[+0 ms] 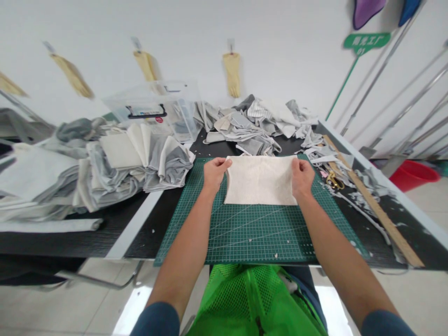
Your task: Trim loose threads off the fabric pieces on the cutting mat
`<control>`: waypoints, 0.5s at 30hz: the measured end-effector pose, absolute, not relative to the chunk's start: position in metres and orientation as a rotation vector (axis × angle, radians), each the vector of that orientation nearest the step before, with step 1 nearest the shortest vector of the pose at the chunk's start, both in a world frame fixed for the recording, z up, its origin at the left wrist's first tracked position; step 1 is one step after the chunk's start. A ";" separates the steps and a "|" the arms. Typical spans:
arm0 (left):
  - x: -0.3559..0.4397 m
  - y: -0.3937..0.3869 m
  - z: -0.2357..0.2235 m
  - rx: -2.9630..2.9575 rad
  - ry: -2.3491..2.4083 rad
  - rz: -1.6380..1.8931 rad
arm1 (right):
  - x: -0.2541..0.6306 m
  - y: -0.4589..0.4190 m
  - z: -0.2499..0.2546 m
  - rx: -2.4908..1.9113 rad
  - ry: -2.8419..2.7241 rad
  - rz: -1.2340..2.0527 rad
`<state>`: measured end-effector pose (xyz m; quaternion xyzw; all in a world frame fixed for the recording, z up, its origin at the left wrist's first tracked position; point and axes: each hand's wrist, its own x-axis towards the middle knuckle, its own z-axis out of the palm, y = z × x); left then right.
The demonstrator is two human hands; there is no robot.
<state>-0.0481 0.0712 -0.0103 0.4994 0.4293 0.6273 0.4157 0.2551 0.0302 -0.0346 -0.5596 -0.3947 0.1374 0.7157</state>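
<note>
The left hand (214, 175) and right hand (303, 177) gripped opposite ends of a cream fabric piece (261, 181), spread between them over the green cutting mat (259, 233) at frame centre. Gold-handled scissors (333, 180) lay on the bench (157, 219) at centre right, folded cloths (121, 151) heaped at left.

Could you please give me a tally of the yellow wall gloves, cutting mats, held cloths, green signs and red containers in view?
Yellow wall gloves: 4, one cut off by the left edge
Green cutting mat: 1
Held cream cloth: 1
Green sign: 1
Red container: 1
Total: 8
</note>
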 end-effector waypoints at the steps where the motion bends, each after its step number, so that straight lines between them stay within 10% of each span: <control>1: -0.048 0.070 -0.010 1.264 1.093 1.584 | 0.255 0.030 -0.034 -1.244 -0.869 0.298; 15: -0.035 0.070 -0.009 1.045 0.878 1.598 | 0.259 0.031 -0.039 -1.212 -0.861 0.340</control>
